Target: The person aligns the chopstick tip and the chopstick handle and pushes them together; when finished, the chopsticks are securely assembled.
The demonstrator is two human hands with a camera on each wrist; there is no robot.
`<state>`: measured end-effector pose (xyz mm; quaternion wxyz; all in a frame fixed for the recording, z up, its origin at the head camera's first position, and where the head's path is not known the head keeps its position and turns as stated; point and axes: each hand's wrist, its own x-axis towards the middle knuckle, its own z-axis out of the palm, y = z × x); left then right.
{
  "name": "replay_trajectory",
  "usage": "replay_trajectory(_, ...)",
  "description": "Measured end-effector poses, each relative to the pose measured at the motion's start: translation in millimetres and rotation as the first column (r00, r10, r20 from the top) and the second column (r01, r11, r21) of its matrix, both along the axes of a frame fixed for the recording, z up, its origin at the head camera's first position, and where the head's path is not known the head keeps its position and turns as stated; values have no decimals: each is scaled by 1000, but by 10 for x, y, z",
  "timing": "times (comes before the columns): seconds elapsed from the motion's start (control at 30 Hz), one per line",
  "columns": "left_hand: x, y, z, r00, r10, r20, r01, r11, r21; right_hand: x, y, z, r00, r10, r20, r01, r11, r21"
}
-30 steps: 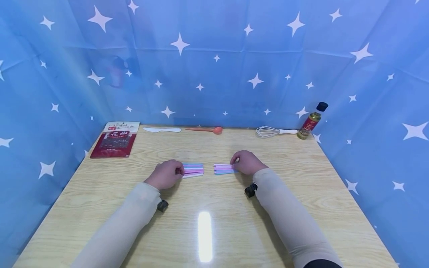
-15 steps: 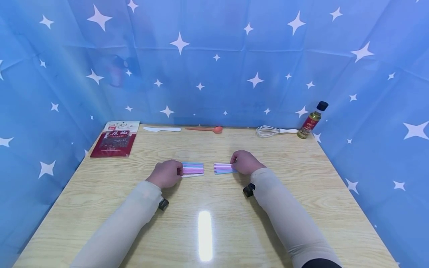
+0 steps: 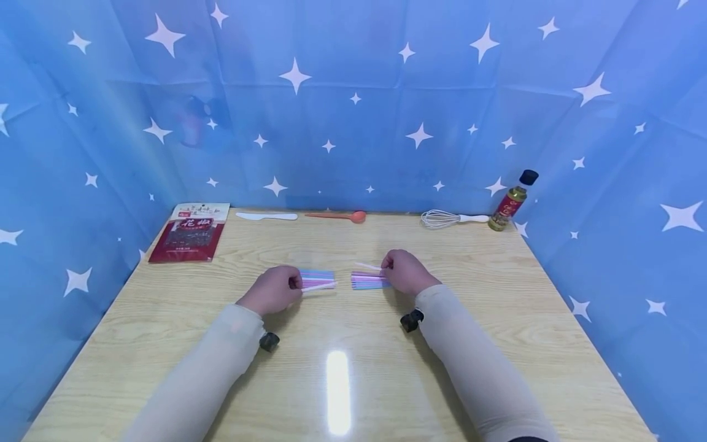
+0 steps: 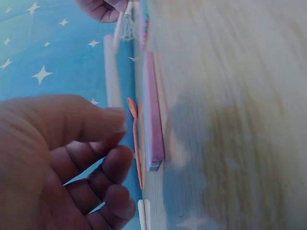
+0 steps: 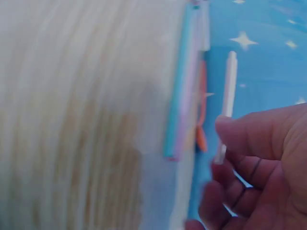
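Observation:
Two neat rows of pastel sticks lie on the table in the head view: a left bundle [image 3: 317, 276] and a right bundle [image 3: 367, 283], in blue, pink and purple. My left hand [image 3: 272, 288] pinches one white stick [image 3: 321, 286] between thumb and forefinger, lifted above the near side of its bundle. My right hand [image 3: 407, 272] pinches another pale stick [image 3: 367, 266] just beyond the right bundle. Both held sticks stand clear of the bundles in the left wrist view [image 4: 112, 72] and the right wrist view [image 5: 231, 81]. Whether they are straws or pens cannot be told.
Along the table's back edge lie a white knife [image 3: 267, 216], an orange spoon [image 3: 356, 217] and a whisk [image 3: 442, 218]. A red spice packet [image 3: 190, 236] is at back left, and an oil bottle [image 3: 508, 205] stands at back right. Starred blue cloth surrounds the table.
Each hand has raised one pale stick off its bundle. The left one now tilts over the near side; the right one has risen away from the far side.

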<state>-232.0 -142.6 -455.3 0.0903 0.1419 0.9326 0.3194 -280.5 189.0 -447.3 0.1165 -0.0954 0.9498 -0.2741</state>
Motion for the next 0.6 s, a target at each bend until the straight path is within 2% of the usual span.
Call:
replay_trajectory(0.13,39,-17,-5,1000,9,18,-11,991,136,131,51,1,1000,-16,-22,12,985,-174)
replay_trajectory(0.3,73,-3,-10,999,36,34,-44,963,265,299,84,-30,998,-59,-15,50,936,-348)
replay_trajectory(0.47,75,76,-17,995,81,64,-100,903,419,413,63,-63,989,-123,85,150,837,-527)
replay_trajectory(0.6,63,159,-22,991,108,75,-131,857,498,458,21,-76,969,-186,161,245,760,-602)
